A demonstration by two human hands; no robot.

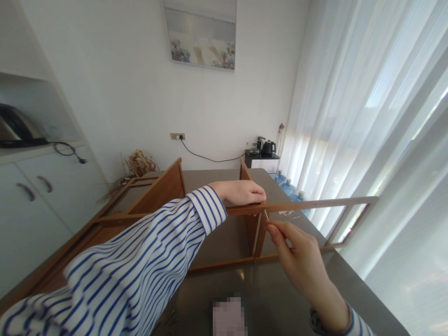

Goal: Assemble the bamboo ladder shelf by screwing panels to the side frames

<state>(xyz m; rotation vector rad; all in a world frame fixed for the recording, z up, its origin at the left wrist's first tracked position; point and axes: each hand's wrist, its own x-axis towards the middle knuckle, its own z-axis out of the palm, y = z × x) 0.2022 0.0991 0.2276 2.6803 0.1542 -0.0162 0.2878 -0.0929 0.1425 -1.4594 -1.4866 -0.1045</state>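
A brown wooden frame (315, 205) of thin rails stands on a dark grey table (287, 298). My left hand (241, 192), in a blue and white striped sleeve, lies closed over the frame's top rail where an upright (259, 235) meets it. Just below that joint, my right hand (297, 256) pinches a small thin metal piece (266, 215), likely a screw or pin, its tip touching the rail's underside. A brown wooden panel (161, 189) stands on edge at the left of the frame.
White cabinets (38, 205) and a dark appliance (14, 128) with a cord stand at left. Dried straw (140, 163) lies behind the panel. A small stand with a black kettle (268, 148), water bottles (289, 186) and sheer curtains (367, 116) are at right.
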